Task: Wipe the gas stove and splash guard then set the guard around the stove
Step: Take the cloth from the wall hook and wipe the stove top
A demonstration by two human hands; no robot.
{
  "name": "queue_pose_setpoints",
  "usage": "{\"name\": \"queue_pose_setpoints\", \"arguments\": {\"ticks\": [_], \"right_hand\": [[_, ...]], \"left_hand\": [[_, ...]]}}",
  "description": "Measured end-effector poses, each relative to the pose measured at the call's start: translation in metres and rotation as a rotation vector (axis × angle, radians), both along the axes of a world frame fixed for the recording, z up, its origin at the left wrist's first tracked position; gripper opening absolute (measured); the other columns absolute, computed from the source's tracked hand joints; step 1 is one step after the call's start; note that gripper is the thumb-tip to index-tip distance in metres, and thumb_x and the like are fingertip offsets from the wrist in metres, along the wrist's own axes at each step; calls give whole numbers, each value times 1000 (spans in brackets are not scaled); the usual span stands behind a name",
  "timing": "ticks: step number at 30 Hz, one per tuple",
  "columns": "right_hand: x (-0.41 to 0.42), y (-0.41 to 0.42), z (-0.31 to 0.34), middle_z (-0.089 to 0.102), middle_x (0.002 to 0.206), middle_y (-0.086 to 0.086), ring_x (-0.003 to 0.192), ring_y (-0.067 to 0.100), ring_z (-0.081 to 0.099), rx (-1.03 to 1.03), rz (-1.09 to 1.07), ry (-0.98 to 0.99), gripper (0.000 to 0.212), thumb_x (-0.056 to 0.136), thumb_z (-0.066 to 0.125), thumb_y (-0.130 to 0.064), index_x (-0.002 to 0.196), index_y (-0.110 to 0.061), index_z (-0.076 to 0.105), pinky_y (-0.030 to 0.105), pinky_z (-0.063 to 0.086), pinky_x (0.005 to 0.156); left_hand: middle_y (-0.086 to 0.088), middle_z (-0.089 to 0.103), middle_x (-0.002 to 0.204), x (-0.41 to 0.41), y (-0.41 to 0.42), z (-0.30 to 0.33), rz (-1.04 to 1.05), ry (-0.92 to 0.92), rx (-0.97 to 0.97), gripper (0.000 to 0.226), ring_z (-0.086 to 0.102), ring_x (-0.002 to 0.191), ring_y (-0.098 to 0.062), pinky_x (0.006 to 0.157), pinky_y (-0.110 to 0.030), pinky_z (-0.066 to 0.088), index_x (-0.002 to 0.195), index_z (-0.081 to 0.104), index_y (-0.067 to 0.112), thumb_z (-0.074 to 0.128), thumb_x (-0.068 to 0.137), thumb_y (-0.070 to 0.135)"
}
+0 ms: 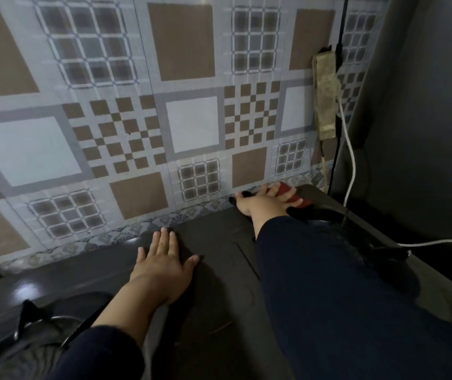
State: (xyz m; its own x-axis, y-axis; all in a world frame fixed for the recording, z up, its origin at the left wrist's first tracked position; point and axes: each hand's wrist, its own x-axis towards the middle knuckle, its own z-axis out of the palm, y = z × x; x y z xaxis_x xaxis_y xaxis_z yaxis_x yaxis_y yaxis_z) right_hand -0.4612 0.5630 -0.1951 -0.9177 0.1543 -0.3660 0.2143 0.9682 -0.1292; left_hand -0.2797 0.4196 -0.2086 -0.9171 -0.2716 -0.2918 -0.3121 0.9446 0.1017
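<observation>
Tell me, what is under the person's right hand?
A red cloth shows beneath the right hand, on the dark stove top. Most of it is covered.

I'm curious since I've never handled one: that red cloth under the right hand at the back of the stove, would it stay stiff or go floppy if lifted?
Probably floppy: the red cloth lies bunched and flattened under the right hand, following the stove top. Likely light too, since spread fingers alone press it down. On that glossy surface it should slide easily.
</observation>
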Motion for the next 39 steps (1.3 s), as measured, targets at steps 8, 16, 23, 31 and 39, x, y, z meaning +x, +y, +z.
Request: {"name": "queue_pose_setpoints", "arguments": {"ticks": [8,16,23,31,39], "right_hand": [[107,-29,-12,-17,160,-1,143,39,-23,-71,497,129,70,91,5,-65,151,-30,-8,66,-16,109],[203,8,-17,-9,161,-13,148,20,-11,-88,793,206,68,92,13,-67,150,-36,-6,50,-7,117],[297,39,-21,-28,157,-1,148,19,-1,-192,811,309,82,90,29,-67,150,-29,-13,40,-4,120],[383,49,-23,-7,158,-23,144,38,-20,-62,811,315,77,80,16,-80,148,-46,4,71,-23,98],[470,-2,-30,12,161,-1,148,32,9,-185,1025,462,77,88,25,-66,151,-22,17,57,7,115]], "left_hand": [[-9,-7,161,30,8,19,25,72,64,66,-10,148,-22,118,-46,-2,151,2,8,24,100,44],[-7,2,162,123,20,45,-49,48,-39,66,-6,149,-21,117,-51,-1,152,11,10,35,98,40],[-3,2,162,206,32,35,-105,67,20,68,-6,149,-18,117,-53,0,152,11,13,38,97,44],[-2,55,137,282,26,33,-118,407,171,45,52,126,-23,101,-42,45,136,48,22,48,93,37],[-5,68,117,364,-23,40,162,400,214,33,63,105,-22,90,-30,48,123,60,18,51,94,32]]}}
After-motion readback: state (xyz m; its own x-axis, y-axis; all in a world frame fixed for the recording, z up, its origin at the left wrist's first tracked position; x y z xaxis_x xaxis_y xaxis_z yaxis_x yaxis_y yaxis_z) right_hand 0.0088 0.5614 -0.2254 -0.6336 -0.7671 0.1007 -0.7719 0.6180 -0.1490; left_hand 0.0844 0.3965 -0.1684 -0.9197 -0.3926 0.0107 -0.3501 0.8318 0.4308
